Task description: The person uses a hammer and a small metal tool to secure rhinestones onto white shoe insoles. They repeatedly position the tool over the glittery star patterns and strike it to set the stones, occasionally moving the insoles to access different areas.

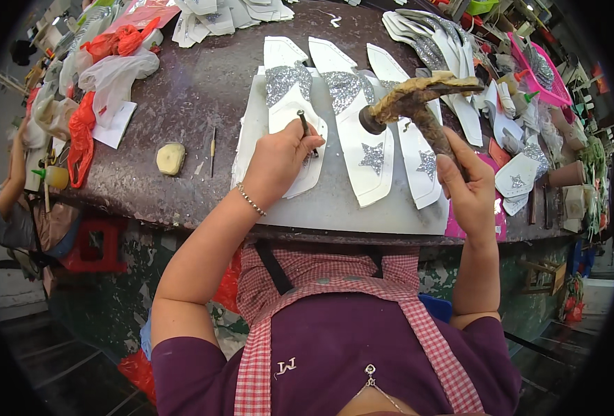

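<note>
Pinching left hand (279, 158): thumb and fingers closed around a slim dark rod (302, 121), held at a slight tilt above the left part of the white board (348, 219); whether its lower end touches the piece beneath cannot be told.
Gripping right hand (468, 182): fingers wrapped around the handle of a hammer (418, 101), raised above the board's right side, its head bound in tan wrapping and its round dark face turned toward the board's left.
Glittered white pieces: three lie side by side on the board, a left piece (286, 104) under the rod, a middle piece (354, 145) and a right piece (414, 158); silver stars show on the latter two.
Dark table (189, 83): beneath the board, bearing a pale yellow lump (170, 159) and a thin pointed tool (213, 151) to the board's left.
Piled white pieces: one stack (217, 19) beyond the board's upper left, another (428, 47) beyond its upper right.
Seated co-worker (15, 166): well left of the board, near a red stool (99, 246).
</note>
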A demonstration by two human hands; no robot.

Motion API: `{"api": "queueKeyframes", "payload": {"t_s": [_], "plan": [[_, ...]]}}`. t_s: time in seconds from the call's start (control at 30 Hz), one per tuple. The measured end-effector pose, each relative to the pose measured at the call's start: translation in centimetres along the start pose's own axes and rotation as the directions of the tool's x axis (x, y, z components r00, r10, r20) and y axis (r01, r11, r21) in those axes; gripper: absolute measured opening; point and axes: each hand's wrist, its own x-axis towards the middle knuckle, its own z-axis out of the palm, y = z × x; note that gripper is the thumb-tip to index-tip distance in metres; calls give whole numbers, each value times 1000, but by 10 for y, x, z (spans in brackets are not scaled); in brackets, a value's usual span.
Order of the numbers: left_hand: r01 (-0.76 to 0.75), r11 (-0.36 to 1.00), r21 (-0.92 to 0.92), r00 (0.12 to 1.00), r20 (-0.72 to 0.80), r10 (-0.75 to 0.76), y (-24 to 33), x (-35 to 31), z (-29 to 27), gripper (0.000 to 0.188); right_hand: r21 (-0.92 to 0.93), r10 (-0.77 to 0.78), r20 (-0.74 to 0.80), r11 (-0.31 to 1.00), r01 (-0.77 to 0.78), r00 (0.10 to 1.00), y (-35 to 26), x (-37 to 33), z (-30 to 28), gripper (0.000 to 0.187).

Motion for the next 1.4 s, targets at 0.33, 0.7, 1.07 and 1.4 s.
{"api": "queueKeyframes", "payload": {"t_s": [0.33,0.7,1.07,1.4], "plan": [[-103,983,154,994,-4,105,1,-1,3,15,472,-256,-248,811,347,934,-51,13,3,41],[40,989,-143,992,-109,-56,-1,-13,4,12,-106,-151,46,982,156,987,-34,7,13,38],[72,997,-32,997,-7,-73,5,-18,-6,18,-10,-39,40,999,39,998,-13,-5,12,39],[-260,963,76,965,-19,262,9,-20,-6,22,542,-358,-222,728,420,907,-57,11,6,46]]}}
